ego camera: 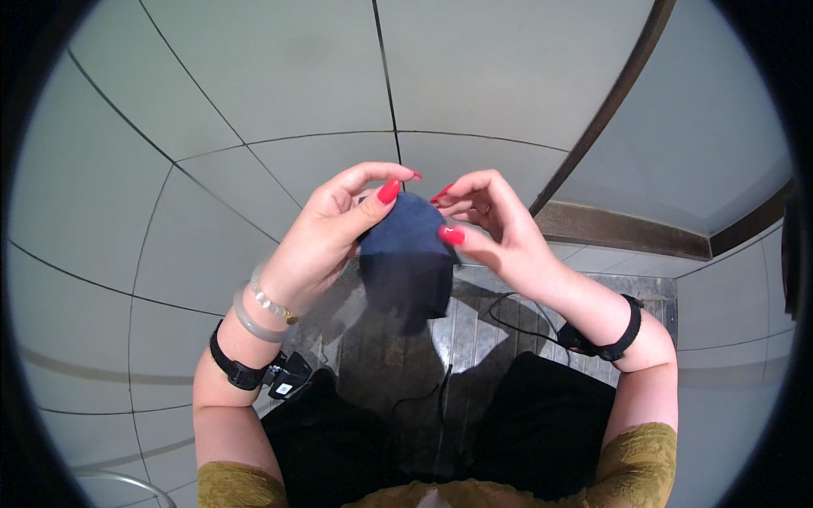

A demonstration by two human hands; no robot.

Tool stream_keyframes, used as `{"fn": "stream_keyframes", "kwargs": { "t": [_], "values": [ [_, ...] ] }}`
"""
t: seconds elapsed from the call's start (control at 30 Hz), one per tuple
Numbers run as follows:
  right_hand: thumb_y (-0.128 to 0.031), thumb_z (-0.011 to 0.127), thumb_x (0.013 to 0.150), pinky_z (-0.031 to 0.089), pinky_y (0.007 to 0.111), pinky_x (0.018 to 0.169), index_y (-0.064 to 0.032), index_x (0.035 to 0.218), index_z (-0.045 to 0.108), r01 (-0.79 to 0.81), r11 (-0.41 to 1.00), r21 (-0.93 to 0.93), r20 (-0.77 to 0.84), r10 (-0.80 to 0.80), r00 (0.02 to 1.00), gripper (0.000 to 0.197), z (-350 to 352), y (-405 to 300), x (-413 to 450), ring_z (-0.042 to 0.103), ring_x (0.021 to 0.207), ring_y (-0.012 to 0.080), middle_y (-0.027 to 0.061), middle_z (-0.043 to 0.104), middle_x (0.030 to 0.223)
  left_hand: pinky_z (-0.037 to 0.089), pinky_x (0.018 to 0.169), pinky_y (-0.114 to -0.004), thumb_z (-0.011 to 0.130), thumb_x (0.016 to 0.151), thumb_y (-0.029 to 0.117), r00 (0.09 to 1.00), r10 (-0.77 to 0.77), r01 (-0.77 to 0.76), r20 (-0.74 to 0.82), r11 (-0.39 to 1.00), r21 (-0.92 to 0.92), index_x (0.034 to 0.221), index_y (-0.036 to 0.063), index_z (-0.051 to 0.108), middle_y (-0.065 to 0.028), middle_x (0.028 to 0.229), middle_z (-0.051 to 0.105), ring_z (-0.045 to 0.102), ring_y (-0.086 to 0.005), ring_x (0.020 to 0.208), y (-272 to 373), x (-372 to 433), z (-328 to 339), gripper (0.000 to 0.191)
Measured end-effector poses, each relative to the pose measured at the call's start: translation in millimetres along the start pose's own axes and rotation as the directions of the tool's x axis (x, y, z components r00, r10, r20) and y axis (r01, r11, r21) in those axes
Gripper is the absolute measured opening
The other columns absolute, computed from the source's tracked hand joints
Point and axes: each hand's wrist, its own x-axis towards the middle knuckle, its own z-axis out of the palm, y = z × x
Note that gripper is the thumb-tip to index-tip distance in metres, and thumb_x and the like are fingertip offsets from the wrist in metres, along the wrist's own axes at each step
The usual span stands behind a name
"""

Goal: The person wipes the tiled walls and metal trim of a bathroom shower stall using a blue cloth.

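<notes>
A dark blue cloth [406, 232] hangs between my hands in front of me, its rounded upper edge lit and its lower part in shadow. My left hand [356, 206] grips its upper left edge, the thumb lying on the near face and the fingers behind. At the cloth's right edge is my right hand [486, 222], thumb on or just in front of the fabric, fingers curled behind and partly hidden. Whether the right fingers pinch the cloth cannot be told.
Tiled walls [317, 76] stand ahead and to the left. A dark frame [622, 232] borders a pale panel at the right. Below, thin black cables [508, 317] lie over the slatted floor [470, 336]. Black straps with devices [244, 374] are on both forearms.
</notes>
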Motion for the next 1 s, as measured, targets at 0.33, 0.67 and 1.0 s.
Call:
{"fn": "stream_keyframes", "kwargs": {
  "t": [0.33, 0.67, 1.0],
  "values": [
    [-0.010, 0.064, 0.087, 0.044, 0.031, 0.095, 0.0003, 0.124, 0.050, -0.060, 0.996, -0.073, -0.013, 0.059, 0.998, 0.041, -5.4, -4.3, 3.4, 0.054, 0.108, 0.0145, 0.0071, 0.058, 0.116, 0.050, 0.090, -0.025, 0.064, 0.084, -0.004, 0.996, 0.042, -0.040, 0.073, 0.999, -0.033, 0.136, -0.0021, 0.040, -0.0087, 0.114, 0.062, 0.060, -0.0116, 0.103, -6.7, 1.2, 2.1, 0.057],
    [-0.018, 0.063, 0.089, 0.048, 0.027, 0.086, 0.0064, 0.118, 0.058, -0.441, 0.741, 0.506, 0.354, 0.287, 0.890, 0.038, -20.0, 3.0, 2.8, 0.061, 0.098, 0.0134, 0.0097, 0.065, 0.111, 0.049, 0.090, -0.026, 0.060, 0.090, 0.006, 0.958, -0.217, 0.195, 0.187, 0.972, 0.128, 0.126, -0.0057, 0.049, -0.0101, 0.112, 0.064, 0.062, -0.0107, 0.099, 8.0, 9.0, -15.6, 0.040],
    [-0.016, 0.059, 0.090, 0.051, 0.030, 0.081, 0.0050, 0.109, 0.061, -0.323, 0.723, 0.610, 0.177, 0.273, 0.946, 0.028, -33.5, 4.4, -1.5, 0.065, 0.090, 0.0174, 0.0114, 0.067, 0.103, 0.039, 0.105, -0.037, 0.039, 0.094, 0.062, 0.854, -0.181, 0.489, 0.488, 0.599, -0.634, 0.143, -0.0048, 0.032, -0.0181, 0.133, 0.052, 0.052, -0.0237, 0.123, -91.9, 21.6, -46.8, 0.083]
  ]
}}
